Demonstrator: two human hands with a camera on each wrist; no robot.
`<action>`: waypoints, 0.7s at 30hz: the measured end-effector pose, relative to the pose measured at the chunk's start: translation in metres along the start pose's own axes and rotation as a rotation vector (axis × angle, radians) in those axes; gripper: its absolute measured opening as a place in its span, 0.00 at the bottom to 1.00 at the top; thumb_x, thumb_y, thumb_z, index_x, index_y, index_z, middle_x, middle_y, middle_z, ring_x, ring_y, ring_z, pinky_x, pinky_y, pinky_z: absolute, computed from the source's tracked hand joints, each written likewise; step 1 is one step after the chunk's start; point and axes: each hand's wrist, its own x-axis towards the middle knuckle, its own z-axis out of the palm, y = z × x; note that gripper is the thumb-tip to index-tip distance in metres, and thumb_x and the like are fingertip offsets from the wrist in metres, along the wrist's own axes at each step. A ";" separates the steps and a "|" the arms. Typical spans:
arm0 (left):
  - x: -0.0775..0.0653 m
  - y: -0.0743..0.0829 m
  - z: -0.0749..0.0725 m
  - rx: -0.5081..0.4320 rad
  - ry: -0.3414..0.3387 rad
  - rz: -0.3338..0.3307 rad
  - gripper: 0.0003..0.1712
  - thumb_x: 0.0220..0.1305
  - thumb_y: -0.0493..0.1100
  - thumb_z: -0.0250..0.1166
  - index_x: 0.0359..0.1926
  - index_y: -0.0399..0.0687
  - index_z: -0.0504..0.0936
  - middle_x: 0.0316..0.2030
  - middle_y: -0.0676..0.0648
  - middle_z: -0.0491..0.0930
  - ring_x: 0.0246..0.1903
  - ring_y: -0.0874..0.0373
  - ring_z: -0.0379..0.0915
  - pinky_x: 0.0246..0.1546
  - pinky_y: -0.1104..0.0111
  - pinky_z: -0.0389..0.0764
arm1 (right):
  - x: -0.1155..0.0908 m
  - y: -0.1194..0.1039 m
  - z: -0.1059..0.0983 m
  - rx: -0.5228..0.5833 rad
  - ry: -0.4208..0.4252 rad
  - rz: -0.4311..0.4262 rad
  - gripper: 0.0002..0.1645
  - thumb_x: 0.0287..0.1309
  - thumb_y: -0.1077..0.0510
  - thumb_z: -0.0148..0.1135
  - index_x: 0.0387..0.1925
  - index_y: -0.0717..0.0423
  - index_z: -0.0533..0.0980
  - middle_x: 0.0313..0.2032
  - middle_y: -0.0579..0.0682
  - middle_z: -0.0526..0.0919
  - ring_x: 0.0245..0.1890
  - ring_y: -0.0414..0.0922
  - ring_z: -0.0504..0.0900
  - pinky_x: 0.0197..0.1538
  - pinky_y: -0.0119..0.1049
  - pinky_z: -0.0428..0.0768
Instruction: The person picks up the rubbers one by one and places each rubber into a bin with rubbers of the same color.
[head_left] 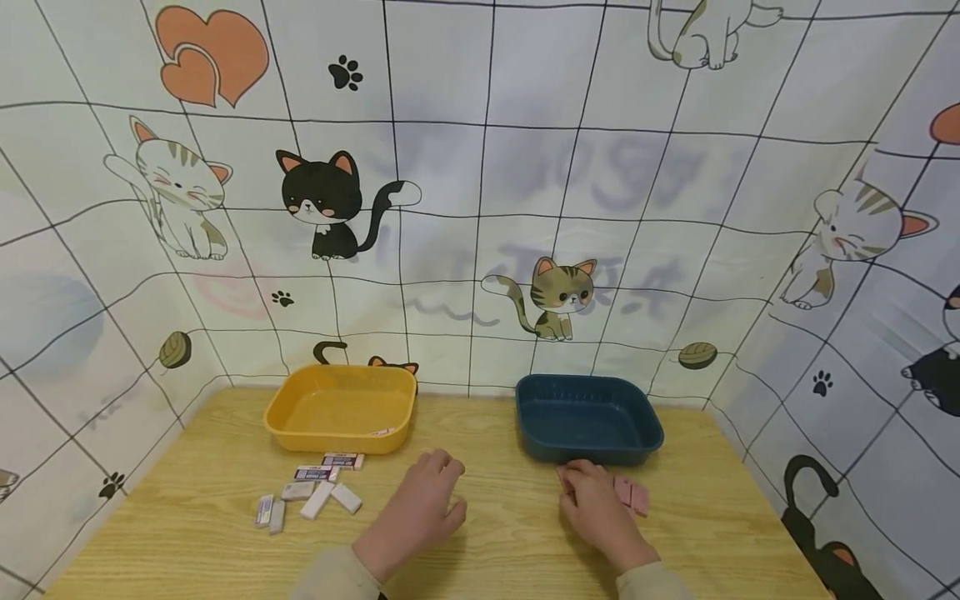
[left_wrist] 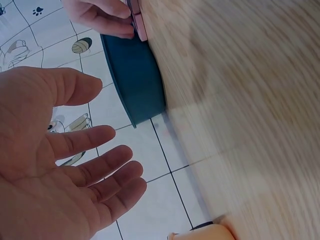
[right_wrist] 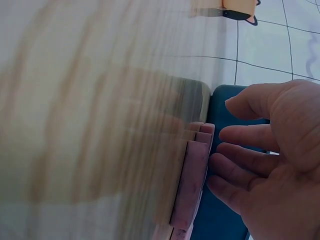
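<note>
My left hand (head_left: 416,504) hovers over the middle of the table, fingers spread and loosely bent, palm bare in the left wrist view. On the right, my right hand (head_left: 596,508) is low over several pink blocks (head_left: 632,495) in front of the blue bin (head_left: 592,454). In the right wrist view its fingertips are right at the pink blocks (right_wrist: 192,182), with thumb and forefinger apart. The hand hides part of the pink group in the head view. Left of my left hand lie several white erasers (head_left: 317,501), some in dark printed sleeves.
A yellow bin (head_left: 337,446) stands at the back left, with a small white piece (head_left: 382,431) inside. Both bins are close to the cat-patterned grid backdrop (head_left: 442,250), which rises behind and beside the wooden table (head_left: 480,567).
</note>
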 end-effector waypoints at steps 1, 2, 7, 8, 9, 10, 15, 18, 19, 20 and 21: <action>0.000 0.001 0.000 -0.003 -0.012 -0.001 0.16 0.58 0.37 0.69 0.47 0.36 0.80 0.43 0.43 0.77 0.41 0.50 0.72 0.43 0.55 0.77 | 0.001 0.000 0.000 -0.005 0.005 -0.012 0.15 0.56 0.69 0.65 0.21 0.51 0.72 0.49 0.60 0.83 0.48 0.57 0.80 0.55 0.55 0.76; 0.001 0.002 0.000 -0.004 -0.023 0.000 0.16 0.58 0.38 0.69 0.47 0.36 0.81 0.43 0.43 0.77 0.41 0.50 0.72 0.43 0.55 0.77 | 0.001 0.000 0.001 -0.009 0.006 -0.023 0.17 0.56 0.69 0.65 0.19 0.50 0.70 0.49 0.60 0.83 0.47 0.57 0.80 0.54 0.55 0.76; 0.002 0.004 0.003 -0.015 -0.075 -0.006 0.16 0.61 0.39 0.68 0.48 0.37 0.80 0.44 0.44 0.77 0.42 0.51 0.72 0.43 0.55 0.77 | 0.004 -0.002 0.003 0.000 0.025 -0.065 0.09 0.54 0.70 0.64 0.24 0.55 0.78 0.47 0.61 0.83 0.46 0.57 0.80 0.52 0.55 0.77; 0.003 0.004 0.003 -0.018 -0.084 -0.010 0.16 0.62 0.39 0.68 0.49 0.37 0.80 0.44 0.44 0.77 0.42 0.51 0.72 0.43 0.55 0.77 | 0.004 -0.003 0.004 0.008 0.022 -0.067 0.07 0.53 0.70 0.64 0.25 0.57 0.79 0.47 0.62 0.83 0.47 0.58 0.80 0.53 0.55 0.77; 0.003 0.004 0.004 -0.019 -0.091 -0.016 0.16 0.62 0.39 0.68 0.49 0.37 0.80 0.44 0.44 0.77 0.42 0.51 0.72 0.43 0.55 0.77 | 0.004 -0.004 0.005 0.010 0.026 -0.072 0.06 0.52 0.71 0.64 0.27 0.58 0.80 0.47 0.62 0.83 0.46 0.58 0.80 0.53 0.56 0.77; 0.003 0.004 0.005 -0.017 -0.099 -0.022 0.16 0.62 0.40 0.68 0.49 0.37 0.80 0.44 0.44 0.77 0.42 0.52 0.72 0.43 0.55 0.77 | 0.005 -0.004 0.005 0.007 0.027 -0.073 0.06 0.51 0.71 0.64 0.28 0.59 0.81 0.47 0.62 0.83 0.47 0.59 0.80 0.53 0.57 0.77; 0.004 0.004 0.006 -0.013 -0.120 -0.033 0.16 0.64 0.41 0.68 0.49 0.39 0.80 0.45 0.45 0.76 0.42 0.52 0.71 0.44 0.56 0.76 | 0.006 -0.007 0.006 -0.012 -0.009 -0.054 0.13 0.48 0.70 0.63 0.21 0.52 0.73 0.47 0.61 0.83 0.44 0.57 0.78 0.49 0.55 0.75; 0.004 0.004 0.006 -0.011 -0.115 -0.029 0.15 0.64 0.41 0.68 0.49 0.39 0.80 0.45 0.45 0.76 0.42 0.52 0.70 0.43 0.55 0.76 | 0.006 -0.007 0.005 -0.030 -0.028 -0.043 0.17 0.47 0.70 0.64 0.19 0.48 0.68 0.46 0.59 0.83 0.40 0.53 0.75 0.45 0.51 0.73; 0.004 0.004 0.006 -0.010 -0.114 -0.029 0.15 0.64 0.41 0.68 0.49 0.39 0.80 0.45 0.45 0.76 0.42 0.52 0.70 0.43 0.55 0.76 | 0.006 -0.007 0.006 -0.038 -0.030 -0.042 0.18 0.47 0.70 0.64 0.18 0.48 0.67 0.45 0.58 0.83 0.39 0.52 0.74 0.43 0.49 0.71; 0.004 0.005 0.006 -0.009 -0.114 -0.030 0.15 0.64 0.41 0.68 0.49 0.39 0.80 0.45 0.45 0.76 0.42 0.52 0.70 0.44 0.55 0.76 | 0.007 -0.007 0.005 -0.043 -0.027 -0.044 0.19 0.46 0.71 0.64 0.18 0.48 0.66 0.44 0.57 0.83 0.37 0.51 0.72 0.42 0.47 0.70; 0.004 0.005 0.005 -0.007 -0.113 -0.031 0.15 0.64 0.41 0.68 0.49 0.39 0.80 0.45 0.45 0.76 0.42 0.52 0.70 0.44 0.55 0.76 | 0.007 -0.007 0.006 -0.048 -0.025 -0.045 0.19 0.45 0.71 0.64 0.18 0.48 0.66 0.42 0.56 0.82 0.36 0.50 0.71 0.41 0.46 0.69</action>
